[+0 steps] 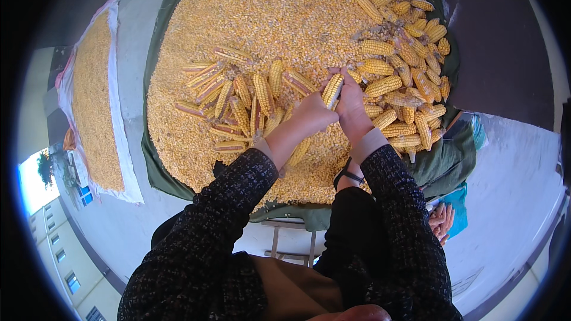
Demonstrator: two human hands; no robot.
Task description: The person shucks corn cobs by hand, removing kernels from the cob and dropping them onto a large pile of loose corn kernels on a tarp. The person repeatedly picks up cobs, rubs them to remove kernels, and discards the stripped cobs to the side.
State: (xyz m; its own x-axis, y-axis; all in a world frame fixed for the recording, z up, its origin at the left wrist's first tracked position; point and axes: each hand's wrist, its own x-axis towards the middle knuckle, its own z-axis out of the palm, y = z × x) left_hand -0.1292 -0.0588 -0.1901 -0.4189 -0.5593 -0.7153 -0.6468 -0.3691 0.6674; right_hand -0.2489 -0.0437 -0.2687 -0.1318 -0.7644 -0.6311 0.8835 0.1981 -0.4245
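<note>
Between my two hands is a yellow corn cob [333, 89], tilted with its upper end pointing away from me. My left hand [314, 110] wraps it from the left and below. My right hand [351, 100] grips it along its right side, fingers curled near the top. Below and around them spreads a thick layer of loose corn kernels [276, 22]. Left of my hands lies a heap of corn cobs [241, 98], several with reddish strips where kernels are gone. To the right is a larger pile of cobs [401, 76] that look full of kernels.
A dark green cloth [154, 93] lies under the kernels. Farther left, more kernels cover a white sheet [117, 142]. At lower right, reddish bare cobs [441, 220] rest by a teal bag [459, 214]. A sandalled foot [349, 177] and a stool-like frame [292, 238] are close to me.
</note>
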